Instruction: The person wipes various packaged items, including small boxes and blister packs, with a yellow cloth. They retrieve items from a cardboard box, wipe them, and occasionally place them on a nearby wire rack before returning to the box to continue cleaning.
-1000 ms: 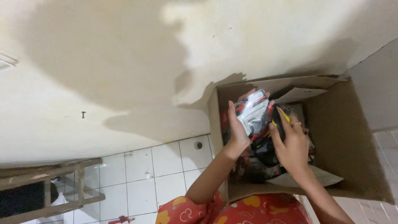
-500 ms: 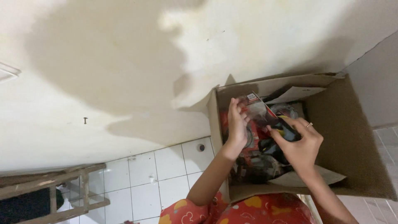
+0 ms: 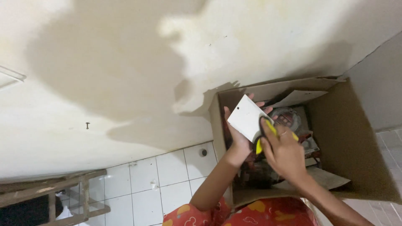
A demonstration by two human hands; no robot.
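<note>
An open cardboard box (image 3: 356,138) stands against the wall, filled with several packaged items in red, black and clear wrapping. Over the box, my left hand (image 3: 238,136) holds a flat white card-backed package (image 3: 247,118) with its blank back facing me. My right hand (image 3: 282,150) grips the lower right edge of the same package, where a black and yellow part (image 3: 264,134) shows between the fingers. A ring sits on one finger of my right hand. My orange patterned clothing (image 3: 251,211) shows at the bottom.
A stained cream wall (image 3: 125,75) with a nail (image 3: 87,124) in it fills the upper view. White floor tiles (image 3: 159,184) lie left of the box. A wooden ladder-like frame (image 3: 50,196) stands at the bottom left. A grey wall (image 3: 377,92) rises to the right.
The package has been turned over, so its white back now faces me instead of the clear printed front. Both hands have shifted slightly lower over the box.
</note>
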